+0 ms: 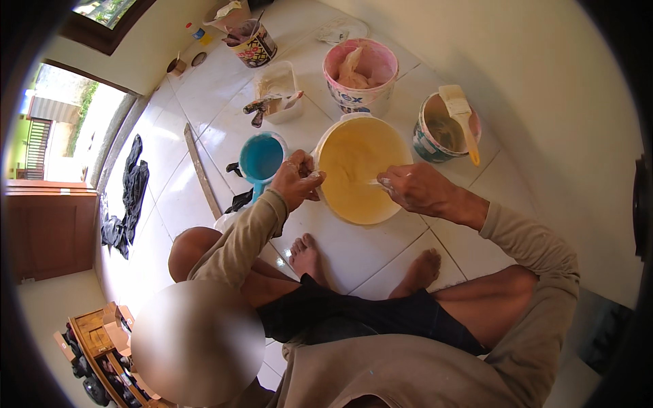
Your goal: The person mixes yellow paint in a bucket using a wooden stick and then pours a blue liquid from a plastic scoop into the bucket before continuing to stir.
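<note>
A large white bucket [333, 136] of creamy yellow paint stands on the white tiled floor in front of my bare feet. My left hand [298, 178] is closed on the bucket's near-left rim. At the right rim, my right hand [416, 188] is smeared with paint and closed on a thin pale stick [375, 182] that reaches into the paint. Both arms wear beige sleeves.
A blue dipper [262, 158] sits left of the bucket. Behind it are a pink-rimmed bucket [359, 71] with a plastic bag inside, a paint tin [435, 132] with a brush [461, 115] across it, and a white tub [277, 88] of tools. A wooden strip [202, 170] and dark cloth [129, 197] lie left.
</note>
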Demonstrator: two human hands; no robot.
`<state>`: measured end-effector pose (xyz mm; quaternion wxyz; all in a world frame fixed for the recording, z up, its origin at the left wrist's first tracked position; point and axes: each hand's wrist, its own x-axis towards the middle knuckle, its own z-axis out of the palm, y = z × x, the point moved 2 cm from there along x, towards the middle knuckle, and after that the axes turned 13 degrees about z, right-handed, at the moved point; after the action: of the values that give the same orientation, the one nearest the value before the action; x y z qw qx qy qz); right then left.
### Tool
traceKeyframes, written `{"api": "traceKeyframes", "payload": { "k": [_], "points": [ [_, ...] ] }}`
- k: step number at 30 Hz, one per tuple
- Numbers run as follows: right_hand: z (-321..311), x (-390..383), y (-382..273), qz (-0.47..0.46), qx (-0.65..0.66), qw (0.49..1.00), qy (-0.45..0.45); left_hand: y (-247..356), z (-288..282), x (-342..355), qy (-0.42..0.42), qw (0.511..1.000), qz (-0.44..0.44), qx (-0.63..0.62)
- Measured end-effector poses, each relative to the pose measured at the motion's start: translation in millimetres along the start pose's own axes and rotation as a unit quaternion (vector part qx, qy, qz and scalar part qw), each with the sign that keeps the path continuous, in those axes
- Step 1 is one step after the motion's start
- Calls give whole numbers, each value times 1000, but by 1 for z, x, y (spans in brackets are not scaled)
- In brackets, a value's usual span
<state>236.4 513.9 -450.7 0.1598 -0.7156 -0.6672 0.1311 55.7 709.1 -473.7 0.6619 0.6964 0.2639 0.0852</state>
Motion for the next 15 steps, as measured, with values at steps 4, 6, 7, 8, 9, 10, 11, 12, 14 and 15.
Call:
{"api": "traceKeyframes", "payload": {
  "k": [4, 6, 7, 8, 9, 10, 11, 12, 14, 15],
  "points": [
    [-3, 10, 0, -25, 44, 996, 76, 5, 4, -1, -11, 1000, -19, 13],
    [0, 19, 3, -41, 6, 994, 101, 6, 2, -2, -17, 999, -37, 12],
    [1, 22, 4, -51, -14, 992, 115, 5, 0, -2, -20, 999, -35, 15],
    [2, 21, 7, -48, -19, 992, 112, 3, -1, -3, -22, 999, -33, 17],
    [3, 19, 11, -45, -24, 993, 109, 2, -2, -3, -24, 999, -31, 20],
    [2, 16, 14, -44, -29, 993, 105, 4, -1, -3, -24, 999, -33, 20],
    [3, 11, 16, -30, -44, 996, 75, 6, 0, -3, -25, 999, -36, 21],
    [4, 4, 14, -17, -58, 997, 46, 7, 0, -3, -25, 999, -38, 21],
    [4, -1, 9, -8, -50, 999, 6, 4, 0, -2, -24, 999, -38, 29],
    [3, 0, 5, -15, -27, 1000, -1, 2, 1, -1, -24, 998, -37, 33]
  ]
}}
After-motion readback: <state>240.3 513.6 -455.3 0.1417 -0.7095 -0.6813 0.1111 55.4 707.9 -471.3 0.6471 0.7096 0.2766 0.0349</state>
